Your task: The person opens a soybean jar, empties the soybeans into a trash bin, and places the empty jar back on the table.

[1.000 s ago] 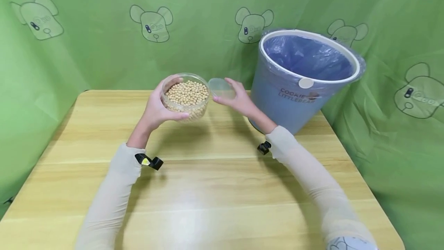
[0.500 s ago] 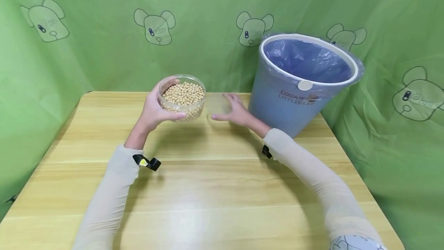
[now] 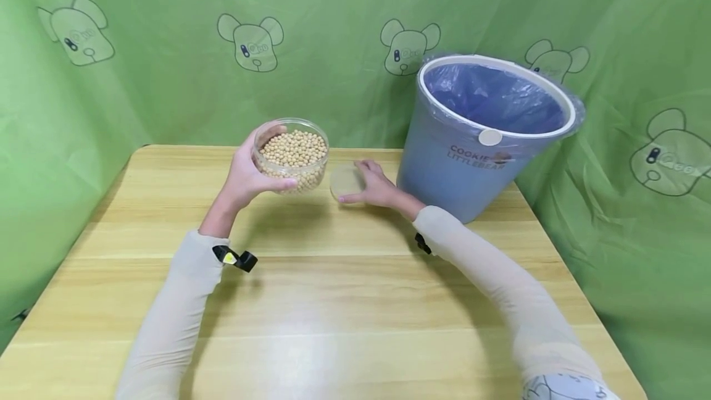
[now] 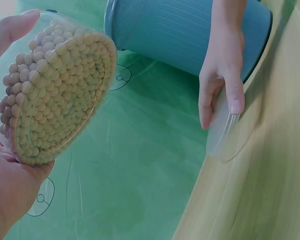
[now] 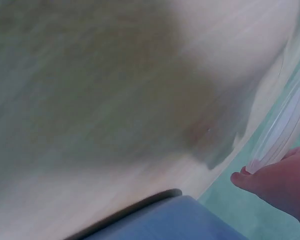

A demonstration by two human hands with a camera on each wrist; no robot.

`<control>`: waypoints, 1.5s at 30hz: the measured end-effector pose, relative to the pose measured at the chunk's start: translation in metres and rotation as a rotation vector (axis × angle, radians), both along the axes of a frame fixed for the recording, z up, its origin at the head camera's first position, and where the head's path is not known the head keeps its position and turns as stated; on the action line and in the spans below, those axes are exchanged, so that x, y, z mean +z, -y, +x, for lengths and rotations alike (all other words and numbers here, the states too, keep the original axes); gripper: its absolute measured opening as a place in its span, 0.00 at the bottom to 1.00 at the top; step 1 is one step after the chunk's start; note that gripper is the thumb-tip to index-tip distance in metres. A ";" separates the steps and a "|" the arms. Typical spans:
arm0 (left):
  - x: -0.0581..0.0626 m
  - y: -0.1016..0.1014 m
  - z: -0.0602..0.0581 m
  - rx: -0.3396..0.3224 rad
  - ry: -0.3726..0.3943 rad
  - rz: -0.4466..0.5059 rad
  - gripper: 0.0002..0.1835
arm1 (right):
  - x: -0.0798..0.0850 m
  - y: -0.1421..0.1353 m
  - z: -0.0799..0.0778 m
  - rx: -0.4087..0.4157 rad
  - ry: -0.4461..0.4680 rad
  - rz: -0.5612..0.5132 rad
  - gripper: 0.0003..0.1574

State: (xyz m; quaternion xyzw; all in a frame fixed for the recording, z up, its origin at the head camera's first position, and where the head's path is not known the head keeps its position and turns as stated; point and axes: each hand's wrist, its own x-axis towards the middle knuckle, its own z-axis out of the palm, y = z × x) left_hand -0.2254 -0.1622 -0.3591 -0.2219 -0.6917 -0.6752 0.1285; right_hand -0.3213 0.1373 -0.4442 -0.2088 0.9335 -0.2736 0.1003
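Observation:
My left hand (image 3: 247, 171) grips a round clear plastic jar (image 3: 311, 179) from its left side, thumb in front and fingers behind. Pale soybean-like beans (image 3: 294, 149) fill much of the lidless jar, which is held above the table; its underside shows in the left wrist view. To the right, my right hand (image 3: 378, 187) pinches a round translucent lid (image 3: 345, 183) at its edge, thumb nearer me. In the left wrist view the lid (image 4: 221, 127) is low, close over the tabletop. The right wrist view catches the lid (image 5: 280, 122) edge-on beside the thumb.
A tall blue bin (image 3: 450, 171) with a white rim and plastic liner stands at the table's back right, just beyond my right hand. Green printed curtain (image 3: 333, 97) surrounds the wooden table (image 3: 333, 301) at the back and sides.
My right hand has lowered the lid from beside the jar's rim toward the tabletop. The jar in my left hand has shifted slightly left.

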 end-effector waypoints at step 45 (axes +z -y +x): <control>-0.003 0.000 -0.002 0.007 0.010 0.003 0.55 | 0.002 0.013 0.001 0.088 0.050 0.119 0.81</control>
